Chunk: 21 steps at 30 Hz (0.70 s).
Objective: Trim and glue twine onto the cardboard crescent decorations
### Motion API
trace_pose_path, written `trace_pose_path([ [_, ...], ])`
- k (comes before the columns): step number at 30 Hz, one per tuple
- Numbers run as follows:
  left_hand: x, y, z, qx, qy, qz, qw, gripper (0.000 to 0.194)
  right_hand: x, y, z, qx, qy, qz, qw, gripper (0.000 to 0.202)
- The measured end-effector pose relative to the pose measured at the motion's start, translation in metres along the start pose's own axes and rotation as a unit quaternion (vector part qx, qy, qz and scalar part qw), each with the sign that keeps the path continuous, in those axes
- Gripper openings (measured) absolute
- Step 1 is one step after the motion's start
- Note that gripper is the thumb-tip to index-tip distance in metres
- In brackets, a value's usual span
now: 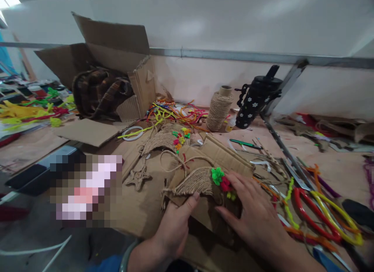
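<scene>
A twine-covered cardboard arch (194,183) stands tilted before me, with a twine loop at its top. Fuzzy flowers, one green (217,175) and one red (225,184), with a bit of yellow, sit on its right part. My left hand (177,227) grips its left end, thumb on the front edge. Around the right end, by the flowers, my right hand (253,209) is curled, thumb below and fingers above. Behind lies a second twine arch (159,141) with colourful fuzzy flowers. A twine-wrapped star (138,177) hangs from a cord at its left end.
Right of my hands lie scissors with red handles (315,221) and yellow ones, among pipe cleaners. Behind stand a twine cone (219,110), a black flowered tumbler (257,100) and an open cardboard box (142,89). A green cutter (245,143) lies nearby. A phone-like dark object (43,170) is at left.
</scene>
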<state>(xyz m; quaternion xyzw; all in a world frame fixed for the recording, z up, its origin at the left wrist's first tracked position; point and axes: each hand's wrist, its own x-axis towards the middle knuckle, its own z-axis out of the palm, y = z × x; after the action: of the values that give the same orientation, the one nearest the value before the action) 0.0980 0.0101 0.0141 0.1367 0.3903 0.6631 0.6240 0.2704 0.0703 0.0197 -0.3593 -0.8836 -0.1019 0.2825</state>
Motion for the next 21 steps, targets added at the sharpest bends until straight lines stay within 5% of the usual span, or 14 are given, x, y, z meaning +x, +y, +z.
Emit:
trace_pose_path([
  [4,0.0,0.001,0.003,-0.045,0.026,-0.017,0.998,0.064,-0.001,0.005,-0.004,0.039,0.013,0.018,0.999,0.049],
  [7,0.001,0.005,0.004,-0.064,0.062,-0.034,0.995,0.066,-0.001,0.015,-0.005,0.123,0.047,0.101,0.986,0.047],
  [9,0.002,0.007,0.003,-0.069,0.095,-0.034,0.993,0.066,-0.001,0.022,-0.003,0.257,0.075,0.219,0.938,0.049],
  [12,0.004,0.011,0.002,-0.064,0.131,-0.007,0.989,0.063,0.001,0.03,0.004,0.459,0.097,0.363,0.805,0.062],
  [14,0.004,0.012,0.001,-0.053,0.143,0.018,0.988,0.059,0.003,0.031,0.008,0.523,0.083,0.39,0.753,0.065],
  [21,0.004,0.013,0.007,-0.049,0.15,0.04,0.987,0.063,0.011,0.007,0.009,0.668,-0.061,0.374,0.641,0.06],
])
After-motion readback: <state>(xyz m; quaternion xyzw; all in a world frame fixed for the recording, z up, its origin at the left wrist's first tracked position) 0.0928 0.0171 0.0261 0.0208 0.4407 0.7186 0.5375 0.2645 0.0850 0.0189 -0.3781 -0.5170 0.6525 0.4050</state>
